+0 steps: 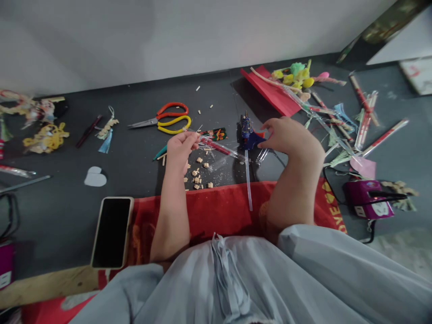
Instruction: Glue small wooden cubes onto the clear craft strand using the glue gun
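My left hand is closed in a pinch, with a thin pale stick poking out between thumb and fingertips. To the right, the fingers and thumb of my right hand curve about the handle end of a blue glue gun. Its orange trigger shows near my fingertips, and a clear glue stick runs from its back towards me. Between the hands lies a red-and-clear plastic wrapper. Several small wooden bits are scattered below my left hand.
Scissors with red and yellow handles lie beyond my left hand. A phone rests at front left, near a white paper heart. Red paper, yarn flowers and a purple box with a cable are on the right.
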`<state>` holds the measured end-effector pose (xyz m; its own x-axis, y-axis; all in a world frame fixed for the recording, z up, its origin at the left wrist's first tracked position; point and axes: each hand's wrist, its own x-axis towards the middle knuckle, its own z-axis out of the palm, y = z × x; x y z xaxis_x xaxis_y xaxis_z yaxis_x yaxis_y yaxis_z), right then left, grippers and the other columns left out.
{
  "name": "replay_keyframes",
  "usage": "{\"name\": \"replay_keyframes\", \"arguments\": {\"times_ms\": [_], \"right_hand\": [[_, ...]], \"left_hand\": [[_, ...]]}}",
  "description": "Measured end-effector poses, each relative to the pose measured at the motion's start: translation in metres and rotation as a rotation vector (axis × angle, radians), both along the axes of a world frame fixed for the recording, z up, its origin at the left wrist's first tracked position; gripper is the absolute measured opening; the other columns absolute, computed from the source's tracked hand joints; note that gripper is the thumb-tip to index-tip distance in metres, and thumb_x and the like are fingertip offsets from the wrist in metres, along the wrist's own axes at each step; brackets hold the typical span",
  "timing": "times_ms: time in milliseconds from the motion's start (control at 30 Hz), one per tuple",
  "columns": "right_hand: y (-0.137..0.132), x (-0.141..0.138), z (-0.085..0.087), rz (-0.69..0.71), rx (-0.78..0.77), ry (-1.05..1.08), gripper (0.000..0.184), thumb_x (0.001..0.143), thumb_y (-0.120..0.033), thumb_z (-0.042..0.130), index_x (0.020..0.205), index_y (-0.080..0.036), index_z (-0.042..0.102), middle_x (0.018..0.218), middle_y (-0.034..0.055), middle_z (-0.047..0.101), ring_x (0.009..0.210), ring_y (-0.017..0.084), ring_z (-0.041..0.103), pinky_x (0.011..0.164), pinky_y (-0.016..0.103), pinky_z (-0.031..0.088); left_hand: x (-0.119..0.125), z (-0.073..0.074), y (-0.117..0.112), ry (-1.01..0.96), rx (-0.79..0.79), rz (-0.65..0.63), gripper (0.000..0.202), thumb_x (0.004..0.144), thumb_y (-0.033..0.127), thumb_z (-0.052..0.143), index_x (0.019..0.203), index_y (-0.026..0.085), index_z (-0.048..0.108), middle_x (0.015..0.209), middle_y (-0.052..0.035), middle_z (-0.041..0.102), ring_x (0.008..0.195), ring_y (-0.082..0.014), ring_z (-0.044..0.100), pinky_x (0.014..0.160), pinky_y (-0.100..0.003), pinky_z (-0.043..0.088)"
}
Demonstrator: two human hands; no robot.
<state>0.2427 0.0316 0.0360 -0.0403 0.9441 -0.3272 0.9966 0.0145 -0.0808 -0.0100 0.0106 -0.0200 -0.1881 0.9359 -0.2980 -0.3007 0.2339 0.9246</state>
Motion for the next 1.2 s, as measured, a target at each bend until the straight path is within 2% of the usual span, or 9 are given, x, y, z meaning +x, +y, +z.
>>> {"name": "replay_keyframes", "arguments": {"times_ms": [100, 200, 367, 567, 733, 867, 967, 1067, 1200], "right_hand": [[0.001, -0.001, -0.011, 0.034, 0.046, -0.011, 0.041, 0.069, -0.027, 0.069, 0.108, -0.017, 0.066, 0.104, 0.0139, 0.067, 0.102, 0.031, 0.06, 0.081, 0.04, 0.049], [0.0, -0.004, -0.015, 0.013, 0.048, -0.025, 0.041, 0.067, -0.026, 0.069, 0.107, -0.016, 0.066, 0.105, 0.0148, 0.065, 0.098, 0.029, 0.061, 0.078, 0.039, 0.05], [0.0, -0.008, -0.016, -0.018, 0.047, -0.038, 0.046, 0.067, -0.024, 0.068, 0.111, -0.012, 0.064, 0.107, 0.0188, 0.063, 0.097, 0.031, 0.062, 0.079, 0.04, 0.049], [0.0, -0.011, -0.016, 0.018, 0.059, -0.05, 0.044, 0.069, -0.023, 0.062, 0.111, -0.01, 0.063, 0.108, 0.0205, 0.063, 0.097, 0.033, 0.062, 0.079, 0.041, 0.05], [0.003, -0.004, -0.019, 0.062, 0.074, -0.031, 0.041, 0.068, -0.026, 0.062, 0.107, -0.012, 0.065, 0.105, 0.0174, 0.066, 0.095, 0.031, 0.063, 0.078, 0.04, 0.051], [0.007, 0.005, -0.016, 0.094, 0.046, 0.064, 0.038, 0.069, -0.03, 0.061, 0.104, -0.015, 0.066, 0.101, 0.013, 0.069, 0.094, 0.03, 0.064, 0.079, 0.04, 0.051], [0.006, 0.009, -0.009, 0.044, 0.029, 0.164, 0.037, 0.069, -0.033, 0.061, 0.102, -0.016, 0.066, 0.101, 0.0113, 0.07, 0.09, 0.029, 0.064, 0.079, 0.04, 0.05], [0.005, 0.01, -0.005, 0.007, 0.029, 0.312, 0.035, 0.068, -0.033, 0.061, 0.1, -0.019, 0.067, 0.097, 0.0084, 0.07, 0.086, 0.025, 0.064, 0.077, 0.038, 0.05], [0.004, 0.01, -0.004, 0.034, 0.059, 0.558, 0.034, 0.068, -0.032, 0.06, 0.099, -0.019, 0.065, 0.093, 0.0057, 0.068, 0.082, 0.021, 0.062, 0.076, 0.035, 0.05]], "left_hand": [[0.0, -0.001, 0.0, -0.002, 0.004, 0.004, 0.007, 0.064, 0.023, 0.07, 0.065, 0.016, 0.069, 0.057, 0.0018, 0.065, 0.049, -0.0027, 0.053, 0.05, -0.015, 0.04], [0.0, -0.002, 0.0, -0.001, 0.012, -0.003, 0.008, 0.064, 0.023, 0.07, 0.065, 0.015, 0.069, 0.058, 0.0019, 0.064, 0.049, -0.0026, 0.053, 0.051, -0.015, 0.042], [0.0, 0.0, -0.001, -0.001, 0.016, -0.006, 0.008, 0.067, 0.023, 0.068, 0.066, 0.015, 0.068, 0.059, 0.0018, 0.064, 0.049, -0.0024, 0.053, 0.051, -0.015, 0.042], [0.0, 0.0, -0.001, -0.004, 0.02, -0.006, 0.006, 0.068, 0.021, 0.067, 0.066, 0.015, 0.068, 0.059, 0.0016, 0.064, 0.049, -0.0022, 0.052, 0.051, -0.015, 0.042], [-0.001, 0.0, -0.001, 0.006, 0.017, -0.01, 0.007, 0.068, 0.022, 0.068, 0.067, 0.015, 0.068, 0.061, 0.0015, 0.064, 0.05, -0.0024, 0.053, 0.051, -0.015, 0.042], [-0.001, 0.0, -0.001, -0.004, 0.014, -0.011, 0.007, 0.068, 0.022, 0.067, 0.066, 0.015, 0.068, 0.059, 0.002, 0.063, 0.048, -0.0019, 0.052, 0.051, -0.015, 0.042], [-0.001, 0.001, -0.001, 0.0, 0.007, -0.013, 0.007, 0.068, 0.022, 0.067, 0.067, 0.014, 0.067, 0.059, 0.002, 0.063, 0.049, -0.0019, 0.052, 0.051, -0.015, 0.043], [0.0, 0.001, -0.001, 0.009, 0.01, -0.017, 0.007, 0.069, 0.021, 0.066, 0.068, 0.014, 0.067, 0.061, 0.0016, 0.063, 0.05, -0.0022, 0.052, 0.053, -0.015, 0.043], [0.0, 0.001, -0.001, 0.035, 0.01, -0.021, 0.008, 0.071, 0.022, 0.064, 0.07, 0.015, 0.067, 0.062, 0.0012, 0.064, 0.051, -0.0026, 0.052, 0.052, -0.015, 0.042]]}}
